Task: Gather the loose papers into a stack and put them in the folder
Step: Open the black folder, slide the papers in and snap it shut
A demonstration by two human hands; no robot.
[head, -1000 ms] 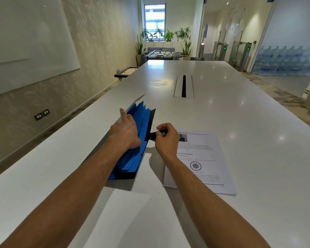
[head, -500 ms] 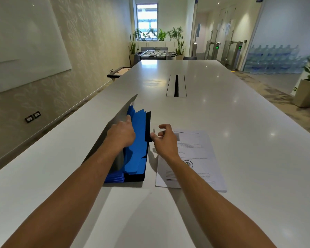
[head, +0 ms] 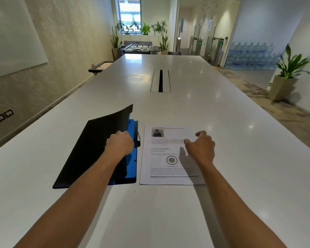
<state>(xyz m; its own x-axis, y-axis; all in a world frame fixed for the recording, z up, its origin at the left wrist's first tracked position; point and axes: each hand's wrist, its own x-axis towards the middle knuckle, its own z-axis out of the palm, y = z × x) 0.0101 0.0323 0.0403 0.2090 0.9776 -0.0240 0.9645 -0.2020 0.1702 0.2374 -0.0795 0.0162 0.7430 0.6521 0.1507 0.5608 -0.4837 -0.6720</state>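
Observation:
A black expanding folder with blue dividers lies on the white table, left of centre. My left hand grips the edge of its black front cover, which is lifted and bent back toward the left. Just to the right lies a squared stack of printed papers, with a small photo at the top and a round emblem in the middle. My right hand hovers over the stack's right side, fingers curled and apart, holding nothing.
A cable slot runs along the table's middle, farther away. A potted plant stands on the floor at the right. A wall with a whiteboard runs along the left; a foosball table is beyond the far end.
My left hand has swung the black cover over to the left, exposing it flat-on. My right hand let go of the folder's right edge and moved right over the paper stack.

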